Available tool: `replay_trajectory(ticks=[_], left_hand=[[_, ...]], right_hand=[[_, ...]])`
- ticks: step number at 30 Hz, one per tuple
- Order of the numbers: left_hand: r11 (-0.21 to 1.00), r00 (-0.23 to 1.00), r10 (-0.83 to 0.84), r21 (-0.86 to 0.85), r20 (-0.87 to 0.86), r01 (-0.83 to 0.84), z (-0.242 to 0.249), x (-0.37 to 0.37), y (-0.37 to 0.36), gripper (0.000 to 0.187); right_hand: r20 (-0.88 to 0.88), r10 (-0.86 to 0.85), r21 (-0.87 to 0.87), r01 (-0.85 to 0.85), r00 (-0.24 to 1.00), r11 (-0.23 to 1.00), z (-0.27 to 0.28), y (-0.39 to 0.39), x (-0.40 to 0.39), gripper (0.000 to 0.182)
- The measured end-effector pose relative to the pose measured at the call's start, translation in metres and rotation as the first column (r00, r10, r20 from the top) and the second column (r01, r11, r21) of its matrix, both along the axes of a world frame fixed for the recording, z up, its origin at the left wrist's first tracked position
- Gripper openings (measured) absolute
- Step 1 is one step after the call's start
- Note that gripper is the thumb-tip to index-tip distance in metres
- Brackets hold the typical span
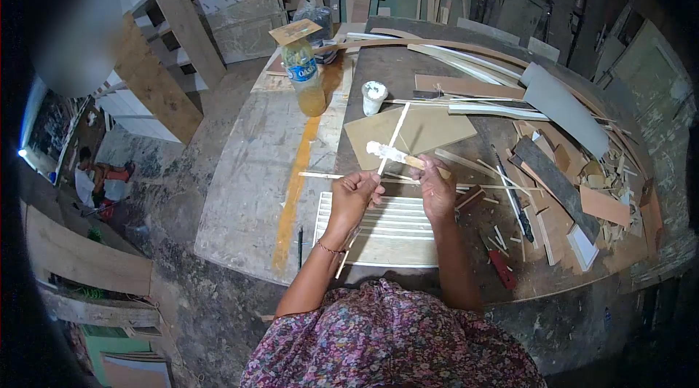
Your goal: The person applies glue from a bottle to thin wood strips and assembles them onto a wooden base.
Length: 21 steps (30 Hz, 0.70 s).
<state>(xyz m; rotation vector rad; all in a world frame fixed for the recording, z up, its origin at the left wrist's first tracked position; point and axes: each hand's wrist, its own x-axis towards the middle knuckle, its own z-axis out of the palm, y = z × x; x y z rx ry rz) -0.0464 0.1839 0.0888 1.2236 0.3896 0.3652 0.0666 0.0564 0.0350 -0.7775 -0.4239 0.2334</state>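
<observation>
My left hand (352, 200) is closed round a thin wooden strip (397, 124), which slants up and away and also runs down past my wrist. In my right hand (436, 190) is a short wooden applicator stick (414, 162); its far end, thick with white paste (378, 149), touches or lies right over the strip. Whether that end has bristles is hidden by the paste. Below both hands lies a slatted wooden panel (378, 251) with pale parallel slats. A white cup (373, 102), its rim smeared with paste, stands beyond on the table.
A plastic bottle (306, 85) of amber liquid stands at the back left with a flat piece on top. A brown board (429, 126) lies behind my hands. Offcuts (608, 177), a red-handled tool (501, 269) and a dark strip (557, 187) crowd the right. A person (89, 182) sits far left.
</observation>
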Motion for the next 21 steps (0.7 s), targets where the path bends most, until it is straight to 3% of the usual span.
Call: replay_trajectory(ticks=[7, 16, 19, 21], left_hand=[[0.995, 1.0, -0.001, -0.102, 0.017, 0.003, -0.003, -0.002, 0.004, 0.011], [0.996, 0.998, 0.036, -0.078, 0.049, -0.032, -0.008, -0.001, 0.007, 0.014], [0.997, 0.997, 0.052, -0.053, 0.056, -0.049, -0.007, -0.003, 0.008, 0.016], [0.998, 0.997, 0.051, -0.039, 0.057, -0.049, -0.009, -0.002, 0.009, 0.015]], right_hand=[[-0.098, -0.001, 0.098, 0.011, 0.995, 0.995, -0.008, -0.003, 0.001, 0.015], [0.06, -0.206, -0.085, 0.211, 0.977, 0.974, 0.009, -0.011, -0.001, 0.017], [0.028, -0.216, -0.065, 0.218, 0.976, 0.974, 0.009, -0.013, 0.002, 0.018], [0.145, -0.238, -0.152, 0.26, 0.96, 0.954, 0.015, -0.013, -0.005, 0.019]])
